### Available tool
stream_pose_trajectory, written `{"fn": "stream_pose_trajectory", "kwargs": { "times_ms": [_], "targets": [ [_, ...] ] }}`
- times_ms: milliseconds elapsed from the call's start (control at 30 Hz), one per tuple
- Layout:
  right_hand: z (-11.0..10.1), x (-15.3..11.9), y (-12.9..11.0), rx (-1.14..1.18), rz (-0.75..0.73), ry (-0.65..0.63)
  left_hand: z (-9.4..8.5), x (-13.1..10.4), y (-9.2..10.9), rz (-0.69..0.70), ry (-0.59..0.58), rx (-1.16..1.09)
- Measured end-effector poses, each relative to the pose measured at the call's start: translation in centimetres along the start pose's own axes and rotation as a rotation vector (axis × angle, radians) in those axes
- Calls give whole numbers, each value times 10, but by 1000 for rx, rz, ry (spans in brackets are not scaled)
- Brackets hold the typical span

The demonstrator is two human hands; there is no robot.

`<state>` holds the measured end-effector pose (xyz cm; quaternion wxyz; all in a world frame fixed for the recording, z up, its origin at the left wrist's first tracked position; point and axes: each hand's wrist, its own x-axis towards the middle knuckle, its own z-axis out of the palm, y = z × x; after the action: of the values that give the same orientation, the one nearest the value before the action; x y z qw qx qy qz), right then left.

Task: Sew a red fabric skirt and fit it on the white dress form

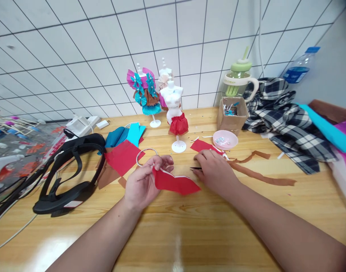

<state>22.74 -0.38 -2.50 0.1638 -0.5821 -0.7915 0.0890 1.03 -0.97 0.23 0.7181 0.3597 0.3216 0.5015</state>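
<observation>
My left hand (144,181) pinches one end of a cut piece of red crepe paper (177,184), which has a thin white strip along its top edge. The paper sticks out to the right, above the table. My right hand (217,170) rests on the tabletop beyond its right end, fingers curled over a dark two-pointed tool (195,168); only its slim tips show, pointing left. Near the right fingers lies another red sheet (203,146). Behind both hands stands a small white mannequin (173,96) with a gathered red paper skirt (179,124).
A decorated mannequin (146,90) stands at the back. A thin white ring (139,153), red paper (121,156) and a black headset (71,173) are left. Right are a pink dish (231,139), cardboard box (232,119), drinking jug (238,81), brown strips (263,178) and checked cloth (277,109).
</observation>
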Motion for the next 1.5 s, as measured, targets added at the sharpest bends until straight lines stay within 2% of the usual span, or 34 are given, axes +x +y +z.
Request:
{"fn": "stream_pose_trajectory", "kwargs": {
  "times_ms": [67, 100, 200, 267, 367, 467, 533, 633, 700, 733, 833, 900, 1167, 1367, 1500],
  "targets": [
    [-1, -2, -9, 248, -49, 39, 0, 0, 0, -34, 20, -76],
    [-2, -3, -14, 413, -64, 1, 0, 1, 0, -33, 34, -96],
    [2, -6, -28, 821, -79, -236, -2, 0, 0, 2, 66, -128],
    [7, -7, -32, 959, -48, -360, -3, 0, 1, 36, 82, -91],
    [12, -5, -30, 1053, 61, -384, -6, 1, 1, 70, 106, -11],
    [8, -2, -22, 1012, 118, -302, -12, 7, 3, 69, 104, 0],
    [3, -1, -19, 872, 93, -236, -18, 11, 6, 94, 112, 109],
    [-2, -4, -20, 642, 6, -181, -23, 14, 12, 360, 164, 539],
    [-3, -7, -23, 553, -47, -169, -21, 11, 14, 508, 71, 886],
    [-3, -9, -25, 522, -71, -162, -19, 8, 14, 511, -26, 1037],
    [-3, -11, -27, 451, -121, -151, -9, 1, 8, 404, -247, 1392],
    [-3, -10, -27, 438, -112, -153, -5, 0, 2, 364, -280, 1522],
    [-6, -4, -20, 653, 50, -174, -7, 4, 1, 409, -188, 1496],
    [-10, -1, -15, 630, 106, -171, -10, 6, -1, 381, -144, 1491],
    [-13, -1, -14, 610, 103, -153, -8, 6, -2, 349, -164, 1477]
  ]
}}
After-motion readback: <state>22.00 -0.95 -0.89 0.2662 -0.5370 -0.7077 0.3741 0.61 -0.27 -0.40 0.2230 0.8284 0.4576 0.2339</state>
